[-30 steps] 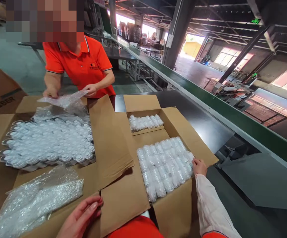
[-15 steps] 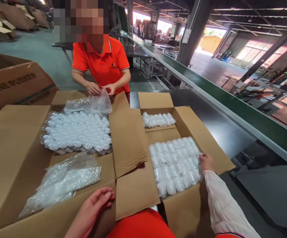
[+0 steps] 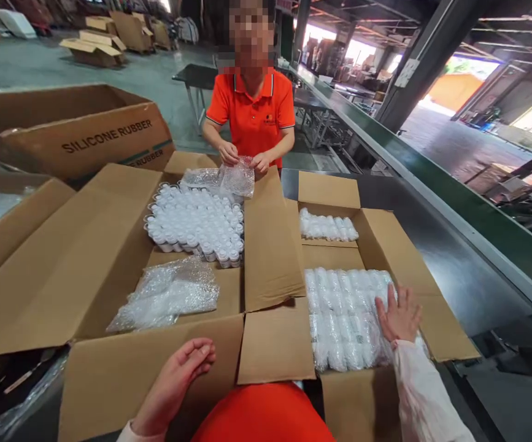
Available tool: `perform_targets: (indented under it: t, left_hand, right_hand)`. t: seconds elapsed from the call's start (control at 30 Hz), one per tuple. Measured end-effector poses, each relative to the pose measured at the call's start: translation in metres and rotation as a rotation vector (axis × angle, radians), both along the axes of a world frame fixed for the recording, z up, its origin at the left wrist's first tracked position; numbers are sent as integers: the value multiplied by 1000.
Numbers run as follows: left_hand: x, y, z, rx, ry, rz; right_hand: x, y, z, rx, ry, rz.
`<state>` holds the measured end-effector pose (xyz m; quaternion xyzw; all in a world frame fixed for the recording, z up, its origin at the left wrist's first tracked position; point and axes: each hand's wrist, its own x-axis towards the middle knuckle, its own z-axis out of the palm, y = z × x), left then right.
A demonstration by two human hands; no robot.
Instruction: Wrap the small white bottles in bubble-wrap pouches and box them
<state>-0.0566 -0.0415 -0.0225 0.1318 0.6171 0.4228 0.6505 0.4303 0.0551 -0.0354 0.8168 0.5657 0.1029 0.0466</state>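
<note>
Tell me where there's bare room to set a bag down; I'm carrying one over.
Bare cardboard flap between the two boxes, and the dark table right of the right-hand box. Crowded: wrapped bottles under the right hand, cap tray.

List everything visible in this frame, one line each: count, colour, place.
right carton: 1, brown, open, front right
wrapped white packs: 2 groups, white, inside the right carton
left carton: 1, brown, open, front left
small white containers: many, packed together in the left carton
bubble wrap sheet: 1, clear, left carton near side
co-worker: 1, orange shirt, opposite, holding a clear bag
printed carton: 1, brown, far left
conveyor: 1, green, right
left hand: on left carton's near flap
right hand: flat on the packs
</note>
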Motion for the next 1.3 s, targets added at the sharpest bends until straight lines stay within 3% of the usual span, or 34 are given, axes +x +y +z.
perform_targets:
  t: [0.13, 0.2, 0.3, 0.4, 0.5, 0.57, 0.67, 0.73, 0.8, 0.87, 0.93, 1.0, 1.1, 1.2, 1.3]
  left_hand:
    - [1, 2, -1, 26, -8, -11]
    - [3, 5, 1, 47, -20, -29]
    - [4, 7, 4, 70, -25, -36]
    - [2, 8, 6, 84, -14, -19]
    - [0, 8, 4, 105, 26, -14]
    - [-2, 9, 1, 132, 88, -21]
    - [-9, 22, -4, 203, 276, -97]
    - [-19, 43, -7, 260, 576, -245]
    - [-33, 74, -11, 287, 912, -409]
    - [-50, 107, -18, 260, 1104, -525]
    - [-63, 136, -27, 180, 1130, -620]
    - [-70, 154, -37, 104, 1134, -709]
    - [-71, 161, -42, 101, 1100, -773]
    - [-71, 153, -27, 236, 974, -743]
    - [-70, 140, 1, 372, 769, -694]
  right_hand:
    - [-34, -24, -37, -173, 107, -57]
    - [-37, -25, -41, -206, 137, -90]
    - [-35, -18, -22, -228, 179, -128]
    - [-44, -9, 17, 25, 220, -99]
    - [-73, -7, 54, 461, 308, 194]
    - [-106, -8, 71, 644, 444, 411]
    - [-173, -7, 79, 644, 722, 826]
    - [-223, 3, 72, 490, 893, 1082]
    - [-271, 20, 55, 281, 1012, 1217]
    - [-311, 41, 33, 29, 1030, 1237]
    - [-338, 59, 9, -171, 955, 1197]
    - [-350, 71, -11, -240, 893, 1163]
    - [-349, 77, -32, -243, 900, 1128]
    - [-340, 82, -39, -206, 993, 1073]
    - [-332, 91, -30, -153, 1338, 1010]
